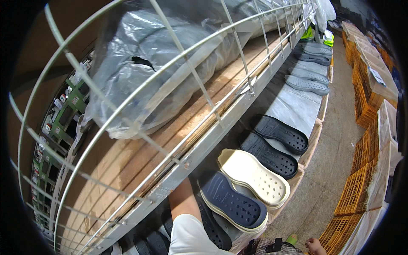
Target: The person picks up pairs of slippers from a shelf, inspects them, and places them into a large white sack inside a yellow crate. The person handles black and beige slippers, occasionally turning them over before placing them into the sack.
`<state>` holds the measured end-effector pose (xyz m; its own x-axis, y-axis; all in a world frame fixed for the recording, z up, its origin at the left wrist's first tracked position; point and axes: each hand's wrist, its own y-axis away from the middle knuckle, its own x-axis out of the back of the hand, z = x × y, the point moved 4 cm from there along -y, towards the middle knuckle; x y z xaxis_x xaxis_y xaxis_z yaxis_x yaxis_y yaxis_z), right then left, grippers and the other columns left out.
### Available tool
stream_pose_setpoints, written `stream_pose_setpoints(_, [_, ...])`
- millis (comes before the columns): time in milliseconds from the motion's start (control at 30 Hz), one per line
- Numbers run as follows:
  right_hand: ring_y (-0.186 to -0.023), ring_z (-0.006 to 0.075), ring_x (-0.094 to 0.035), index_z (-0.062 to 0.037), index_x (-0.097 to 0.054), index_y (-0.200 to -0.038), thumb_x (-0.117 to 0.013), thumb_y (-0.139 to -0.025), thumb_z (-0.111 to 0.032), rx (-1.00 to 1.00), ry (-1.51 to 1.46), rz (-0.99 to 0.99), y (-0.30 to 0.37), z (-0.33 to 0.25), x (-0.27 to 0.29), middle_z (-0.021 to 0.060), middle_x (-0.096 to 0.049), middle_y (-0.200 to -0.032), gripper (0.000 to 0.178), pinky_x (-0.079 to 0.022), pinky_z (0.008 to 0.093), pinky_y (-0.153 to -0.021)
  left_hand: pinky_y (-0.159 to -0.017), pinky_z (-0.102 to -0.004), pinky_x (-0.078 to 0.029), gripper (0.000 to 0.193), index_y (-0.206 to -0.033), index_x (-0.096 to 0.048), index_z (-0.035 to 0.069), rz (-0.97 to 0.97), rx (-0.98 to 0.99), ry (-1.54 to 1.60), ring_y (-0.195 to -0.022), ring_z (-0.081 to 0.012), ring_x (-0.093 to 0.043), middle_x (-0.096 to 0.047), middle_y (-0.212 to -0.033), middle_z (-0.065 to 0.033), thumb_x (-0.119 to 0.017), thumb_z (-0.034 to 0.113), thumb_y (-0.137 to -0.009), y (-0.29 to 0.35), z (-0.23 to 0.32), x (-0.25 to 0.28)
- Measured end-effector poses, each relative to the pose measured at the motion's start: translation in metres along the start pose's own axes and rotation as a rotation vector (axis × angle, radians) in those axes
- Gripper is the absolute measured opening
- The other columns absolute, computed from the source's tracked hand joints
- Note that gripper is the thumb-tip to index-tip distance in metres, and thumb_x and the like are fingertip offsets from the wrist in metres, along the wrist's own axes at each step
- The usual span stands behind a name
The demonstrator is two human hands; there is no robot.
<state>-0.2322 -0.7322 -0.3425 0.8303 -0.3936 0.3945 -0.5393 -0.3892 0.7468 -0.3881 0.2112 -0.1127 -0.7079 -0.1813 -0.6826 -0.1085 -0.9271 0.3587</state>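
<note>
Grey flooring [325, 148] runs ahead of the right grip [314, 245], whose closure I cannot tell; orange crates [350, 191] beside it hide their contents under pale sheeting [387, 140]. Beneath a wooden shelf [102, 182], the left grip is hidden, its state unknown. Right of its forearm lies the navy sole [233, 204]. Reaching low should spare that arm the metal edge [212, 142].
</note>
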Motion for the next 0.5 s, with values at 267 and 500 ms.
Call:
stream_pose_setpoints(267, [-0.07, 0.0116, -0.053, -0.0027, -0.052, -0.097, -0.061, -0.079, -0.005, 0.455, -0.354, 0.181, -0.03, -0.19, 0.063, 0.0027, -0.056, -0.077, 0.02, -0.046, 0.0269, -0.064, -0.067, -0.0296, -0.051, 0.027, -0.111, -0.05, -0.001, -0.424, 0.485, -0.032, -0.087, -0.0265, -0.057, -0.057, -0.101, -0.0147, -0.056, 0.014, -0.089, 0.251, -0.014, -0.106])
stream_pose_setpoints(500, [-0.114, 0.0224, -0.048, -0.0062, -0.032, -0.135, -0.062, -0.085, -0.04, 0.926, -0.802, -0.142, 0.076, -0.361, 0.124, 0.0137, -0.05, -0.124, 0.067, -0.039, 0.0342, -0.094, -0.073, -0.0288, -0.05, 0.049, -0.126, -0.043, 0.008, -0.648, 0.575, -0.616, -0.094, -0.0168, -0.058, -0.056, -0.115, -0.0059, -0.066, 0.011, -0.082, 0.552, -0.066, -0.122])
